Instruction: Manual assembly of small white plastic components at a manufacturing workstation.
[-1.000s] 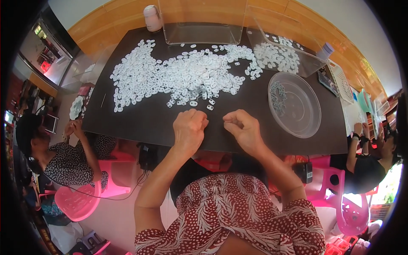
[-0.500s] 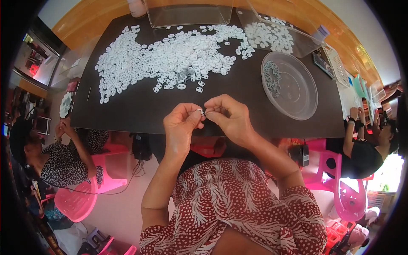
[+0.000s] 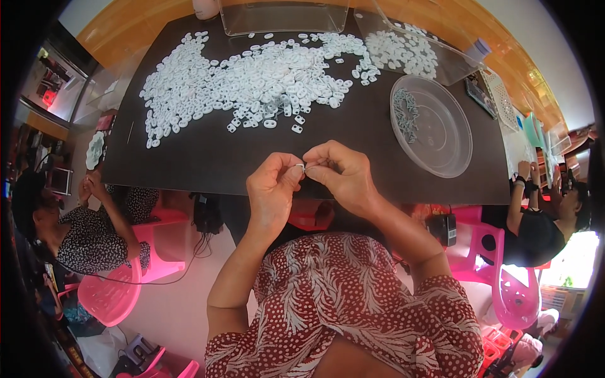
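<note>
My left hand (image 3: 272, 189) and my right hand (image 3: 340, 173) meet fingertip to fingertip above the near edge of the dark table (image 3: 208, 160). Between them they pinch one small white plastic piece (image 3: 301, 167). A wide heap of the same white pieces (image 3: 252, 79) spreads across the far half of the table. To the right of my hands sits a clear round plastic bowl (image 3: 435, 126) with a few small grey parts (image 3: 406, 113) in it.
Clear plastic boxes stand at the far edge: one (image 3: 283, 16) at the middle, another (image 3: 409, 53) holding more white pieces. Pink plastic chairs (image 3: 113, 296) stand on both sides below. One person sits at the left (image 3: 75, 220) and another at the right (image 3: 542, 220).
My hands have lifted off the table and drawn toward me, and now hold a white piece together. The view has tilted so the table sits higher in the picture.
</note>
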Demonstrator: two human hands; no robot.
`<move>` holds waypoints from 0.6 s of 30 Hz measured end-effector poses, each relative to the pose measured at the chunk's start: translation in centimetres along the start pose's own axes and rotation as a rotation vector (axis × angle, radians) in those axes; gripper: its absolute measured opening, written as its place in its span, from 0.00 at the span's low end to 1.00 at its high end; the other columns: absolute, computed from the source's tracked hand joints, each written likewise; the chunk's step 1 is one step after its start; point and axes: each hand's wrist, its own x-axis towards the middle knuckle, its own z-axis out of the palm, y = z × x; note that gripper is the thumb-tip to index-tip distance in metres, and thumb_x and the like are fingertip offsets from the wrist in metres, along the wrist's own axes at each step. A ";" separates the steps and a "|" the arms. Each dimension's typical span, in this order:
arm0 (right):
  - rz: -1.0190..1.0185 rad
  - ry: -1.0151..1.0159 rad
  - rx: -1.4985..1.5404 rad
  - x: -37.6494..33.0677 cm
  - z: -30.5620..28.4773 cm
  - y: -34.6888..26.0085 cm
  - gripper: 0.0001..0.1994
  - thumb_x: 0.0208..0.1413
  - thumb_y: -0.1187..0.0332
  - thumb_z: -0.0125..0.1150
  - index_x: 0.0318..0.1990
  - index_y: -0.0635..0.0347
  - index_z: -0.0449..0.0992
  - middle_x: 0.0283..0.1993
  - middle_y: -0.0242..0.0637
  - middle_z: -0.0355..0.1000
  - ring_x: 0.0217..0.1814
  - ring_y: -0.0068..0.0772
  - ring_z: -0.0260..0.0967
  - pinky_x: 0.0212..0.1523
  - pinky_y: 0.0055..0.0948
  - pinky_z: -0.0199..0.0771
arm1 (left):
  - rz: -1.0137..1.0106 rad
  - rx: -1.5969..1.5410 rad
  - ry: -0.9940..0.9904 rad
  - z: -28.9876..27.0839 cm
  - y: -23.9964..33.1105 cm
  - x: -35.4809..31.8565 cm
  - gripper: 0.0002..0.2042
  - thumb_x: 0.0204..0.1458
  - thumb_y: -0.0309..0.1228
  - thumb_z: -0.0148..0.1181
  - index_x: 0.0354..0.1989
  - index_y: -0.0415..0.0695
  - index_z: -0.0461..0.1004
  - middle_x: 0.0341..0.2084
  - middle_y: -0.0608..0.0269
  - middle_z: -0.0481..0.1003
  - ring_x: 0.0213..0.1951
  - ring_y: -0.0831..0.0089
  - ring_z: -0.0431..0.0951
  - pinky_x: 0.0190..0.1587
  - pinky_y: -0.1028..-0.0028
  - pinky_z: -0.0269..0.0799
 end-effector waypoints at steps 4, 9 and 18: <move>-0.057 0.011 0.019 0.0 0.3 0.3 0.07 0.47 0.80 0.60 0.35 0.65 0.73 0.31 0.35 0.71 0.31 0.19 0.68 0.31 0.21 0.69 | 0.059 0.143 0.012 0.4 -0.3 -0.5 0.04 0.54 0.25 0.56 0.33 0.37 0.72 0.25 0.69 0.72 0.27 0.84 0.68 0.28 0.84 0.66; -0.023 0.037 0.062 -0.1 1.0 0.0 0.06 0.49 0.80 0.59 0.36 0.66 0.73 0.31 0.33 0.71 0.31 0.19 0.68 0.32 0.20 0.70 | 0.107 0.192 0.088 0.4 -0.3 -0.8 0.05 0.55 0.26 0.56 0.33 0.37 0.72 0.25 0.69 0.72 0.26 0.85 0.68 0.28 0.84 0.66; 0.016 0.081 0.125 -0.3 1.7 0.1 0.08 0.49 0.80 0.60 0.38 0.66 0.72 0.32 0.30 0.70 0.33 0.16 0.66 0.34 0.18 0.69 | 0.090 0.006 0.141 0.6 -0.4 -0.9 0.05 0.54 0.27 0.56 0.33 0.36 0.72 0.25 0.69 0.72 0.26 0.85 0.68 0.28 0.84 0.66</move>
